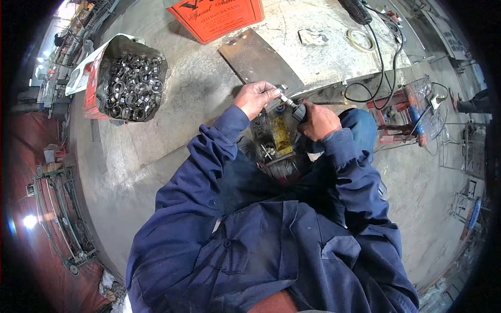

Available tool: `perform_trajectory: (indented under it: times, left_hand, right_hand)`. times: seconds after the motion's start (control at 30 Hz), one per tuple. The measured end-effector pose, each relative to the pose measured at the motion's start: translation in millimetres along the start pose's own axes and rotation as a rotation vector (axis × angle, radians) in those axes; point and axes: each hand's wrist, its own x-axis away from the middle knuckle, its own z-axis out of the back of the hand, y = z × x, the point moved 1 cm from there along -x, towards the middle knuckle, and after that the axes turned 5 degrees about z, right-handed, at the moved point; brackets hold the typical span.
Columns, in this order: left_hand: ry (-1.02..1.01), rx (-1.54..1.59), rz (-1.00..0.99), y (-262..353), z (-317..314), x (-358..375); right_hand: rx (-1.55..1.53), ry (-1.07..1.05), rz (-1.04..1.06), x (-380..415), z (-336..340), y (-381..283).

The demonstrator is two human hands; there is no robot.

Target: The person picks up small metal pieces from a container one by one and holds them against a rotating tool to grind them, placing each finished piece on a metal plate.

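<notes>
My left hand (254, 97) sits at about 12 o'clock from my chest, forearm extended forward and slightly to the right, wrist bent so the knuckles face up. Its fingers are pinched closed on a small metal fitting (282, 94) — a short, shiny part that projects from the fingertips toward 3 o'clock. My right hand (318, 122) lies at roughly 4 o'clock from the left one, just beside it, elbow tucked in against my side and the blue sleeve drawn up to the wrist. This hand is wrapped shut around a dark-handled tool (297, 110), whose tip points toward 10 o'clock and meets the fitting; whether tip and fitting are fully engaged cannot be told at this size. Both hands are therefore close together, joined through the two parts, above a cluttered tray of small parts (276, 141) between my knees. A dark metal plate (258, 60) lies on the concrete slab at 12 o'clock from the hands. At 10 o'clock, well apart, stands an open box of steel rings (130, 83). An orange carton (219, 18) rests at 11 o'clock — further back. A black cable (378, 62) runs at 2 o'clock.
</notes>
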Motion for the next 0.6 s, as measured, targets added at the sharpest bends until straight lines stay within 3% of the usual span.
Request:
perform_trajectory:
  times: [0.6]
  left_hand:
    - [0.031, -0.022, -0.035, -7, 0, 1]
  right_hand:
    - [0.012, 0.032, -0.037, 4, 13, -7]
